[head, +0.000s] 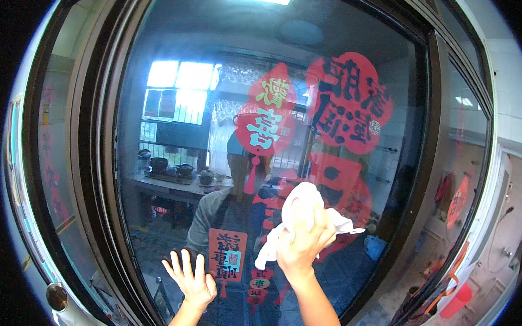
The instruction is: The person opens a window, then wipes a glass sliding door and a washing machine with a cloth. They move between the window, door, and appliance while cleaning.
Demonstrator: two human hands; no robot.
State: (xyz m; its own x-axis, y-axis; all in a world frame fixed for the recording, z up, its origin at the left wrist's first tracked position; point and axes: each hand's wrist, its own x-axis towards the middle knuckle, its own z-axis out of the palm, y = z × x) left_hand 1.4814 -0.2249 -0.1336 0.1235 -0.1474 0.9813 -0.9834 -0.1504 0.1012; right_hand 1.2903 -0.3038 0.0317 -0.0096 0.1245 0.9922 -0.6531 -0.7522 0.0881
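Observation:
A white cloth (304, 205) is bunched under my right hand (306, 244), which presses it against a large dark glass pane (180, 219) over red decals. One corner of the cloth sticks out to the right, another hangs down to the left. My left hand (189, 279) is at the lower left of the pane, fingers spread and holding nothing, beside a small red decal with dark characters (228, 256). Higher on the glass are a red gourd-shaped decal (268, 119) and a larger red decal (350, 102). The pane reflects a window, a stove and a person.
A dark metal frame (433, 155) surrounds the pane. At the lower left stands a light-coloured kettle-like vessel (75, 319). Toward the lower right are a bag with brown straps (420, 304) and a red plastic container (457, 301).

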